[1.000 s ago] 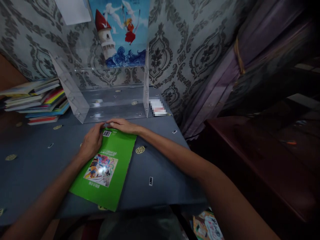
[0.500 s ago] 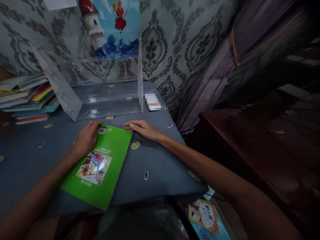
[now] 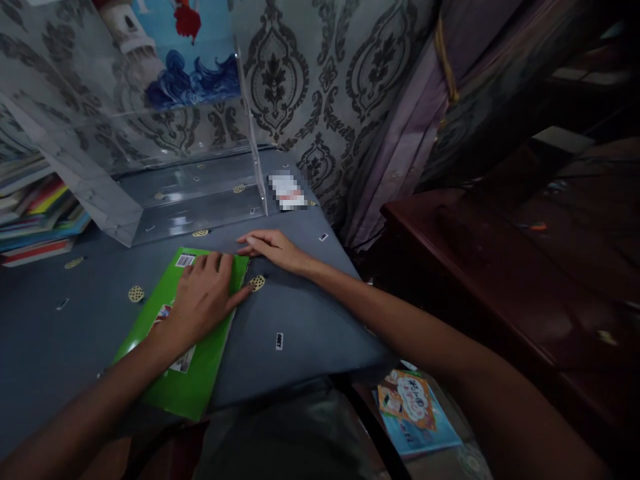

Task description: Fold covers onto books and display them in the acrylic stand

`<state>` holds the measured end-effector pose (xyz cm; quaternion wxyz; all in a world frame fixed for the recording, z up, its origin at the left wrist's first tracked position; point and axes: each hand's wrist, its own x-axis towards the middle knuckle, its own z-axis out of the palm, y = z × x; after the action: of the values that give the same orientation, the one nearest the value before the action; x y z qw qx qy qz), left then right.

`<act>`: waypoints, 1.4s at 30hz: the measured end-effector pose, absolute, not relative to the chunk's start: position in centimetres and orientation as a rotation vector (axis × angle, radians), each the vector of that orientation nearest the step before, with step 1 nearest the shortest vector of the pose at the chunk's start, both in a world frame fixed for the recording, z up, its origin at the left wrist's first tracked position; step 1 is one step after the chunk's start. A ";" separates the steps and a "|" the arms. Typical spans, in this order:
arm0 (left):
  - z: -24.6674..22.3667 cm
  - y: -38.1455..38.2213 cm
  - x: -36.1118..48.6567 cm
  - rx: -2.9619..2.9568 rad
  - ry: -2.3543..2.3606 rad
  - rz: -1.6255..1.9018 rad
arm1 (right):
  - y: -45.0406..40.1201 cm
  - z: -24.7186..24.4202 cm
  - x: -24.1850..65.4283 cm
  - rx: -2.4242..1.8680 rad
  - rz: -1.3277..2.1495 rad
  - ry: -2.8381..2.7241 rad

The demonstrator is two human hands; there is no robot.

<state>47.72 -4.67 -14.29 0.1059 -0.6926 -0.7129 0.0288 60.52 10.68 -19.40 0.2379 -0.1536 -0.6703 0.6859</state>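
A green book (image 3: 203, 373) with a barcode and a picture on its cover lies at a slant on the grey-blue tablecloth. Across its upper part rests my left hand (image 3: 205, 290), palm down, with the thumb spread out past the book's right edge. My right hand (image 3: 270, 248) is by the book's upper right corner, fingers extended to the left and thumb apart; whether its fingertips touch the book cannot be made out. Behind the book stands a clear acrylic rack (image 3: 123, 217).
A pile of books (image 3: 40, 213) is at the left beside the rack. A white card (image 3: 287, 190) lies right of the rack. Dark red furniture (image 3: 450, 247) stands at the right. Below the table edge are colourful booklets (image 3: 415, 413).
My left hand has moved right from the book's left edge onto its cover. My right hand stays by the upper right corner. The camera view has shifted.
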 end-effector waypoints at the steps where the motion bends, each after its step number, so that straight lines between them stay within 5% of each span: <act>1: -14.1 -4.5 48.3 -2.021 -2.114 0.154 | 10.6 -19.4 60.5 -0.425 1.879 -1.825; 12: -12.9 -4.6 49.5 -2.120 -2.082 0.428 | 9.6 -19.0 60.6 -0.467 1.875 -1.804; 22: -15.2 -8.7 46.3 -2.192 -1.788 0.132 | 8.1 -18.5 60.6 -0.344 2.074 -1.808; 42: -14.9 -8.0 47.7 -2.146 -1.860 0.129 | 8.2 -18.4 61.0 -0.328 1.844 -1.984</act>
<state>47.73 -8.01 -14.86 0.1489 -0.7463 -0.6471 0.0448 60.96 8.18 -18.40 0.2048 -0.1176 -0.7118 0.6615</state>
